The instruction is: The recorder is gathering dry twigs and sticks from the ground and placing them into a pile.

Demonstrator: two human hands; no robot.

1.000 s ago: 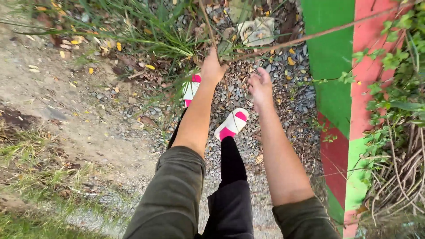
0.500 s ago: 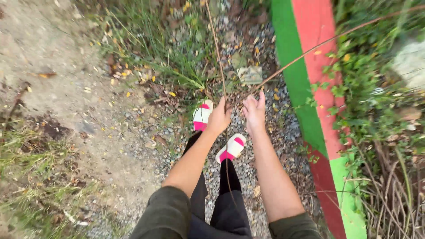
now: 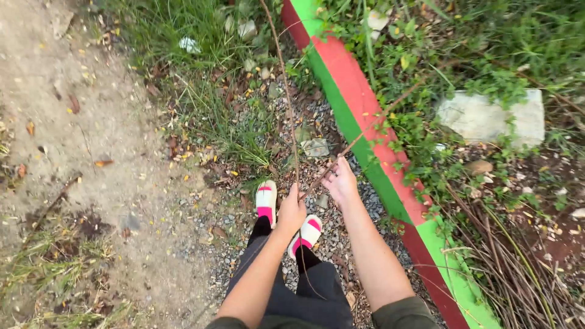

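1. Head view shows the left hand (image 3: 291, 210) closed around a long thin brown stem (image 3: 285, 97), probably to keep it steady.
2. Right hand (image 3: 341, 181) pinches a second thin brown twig (image 3: 390, 105), which slants up over the red and green painted curb (image 3: 359, 116).
3. Both stems are dry, leafless and slightly bent, above the grey gravel (image 3: 332, 244).
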